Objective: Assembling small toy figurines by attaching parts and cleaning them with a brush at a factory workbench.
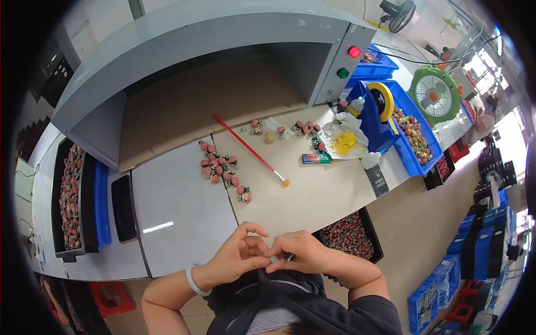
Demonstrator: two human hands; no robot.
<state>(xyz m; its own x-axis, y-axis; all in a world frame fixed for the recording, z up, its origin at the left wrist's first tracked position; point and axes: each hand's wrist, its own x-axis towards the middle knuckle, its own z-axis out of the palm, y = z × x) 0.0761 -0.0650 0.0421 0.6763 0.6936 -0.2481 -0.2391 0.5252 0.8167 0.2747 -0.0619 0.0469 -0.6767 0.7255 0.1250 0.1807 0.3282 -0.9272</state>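
Small pale-green piece (273, 259). Sits over the lap, just off the near edge of the table (312, 195), between the fingertips of left hand (243, 255) and right hand (304, 251). Clamped on the right by thumb and forefinger, with a small dark item (290, 257) also at those fingers, too tiny to make out. Touched on the left by the thumb tip, with other fingers curved and slightly apart; cannot tell whether pinched there too. Faces, across the table, loose pink figurines (215, 170) and a red-handled brush (250, 149) lying aslant, bristles toward the hands. Has, farther right, a sheet smeared with yellow paint (344, 142); at far left, a dark phone (124, 207) beside a black tray (88, 195) of pink pieces; behind, a grey cabinet (206, 33).
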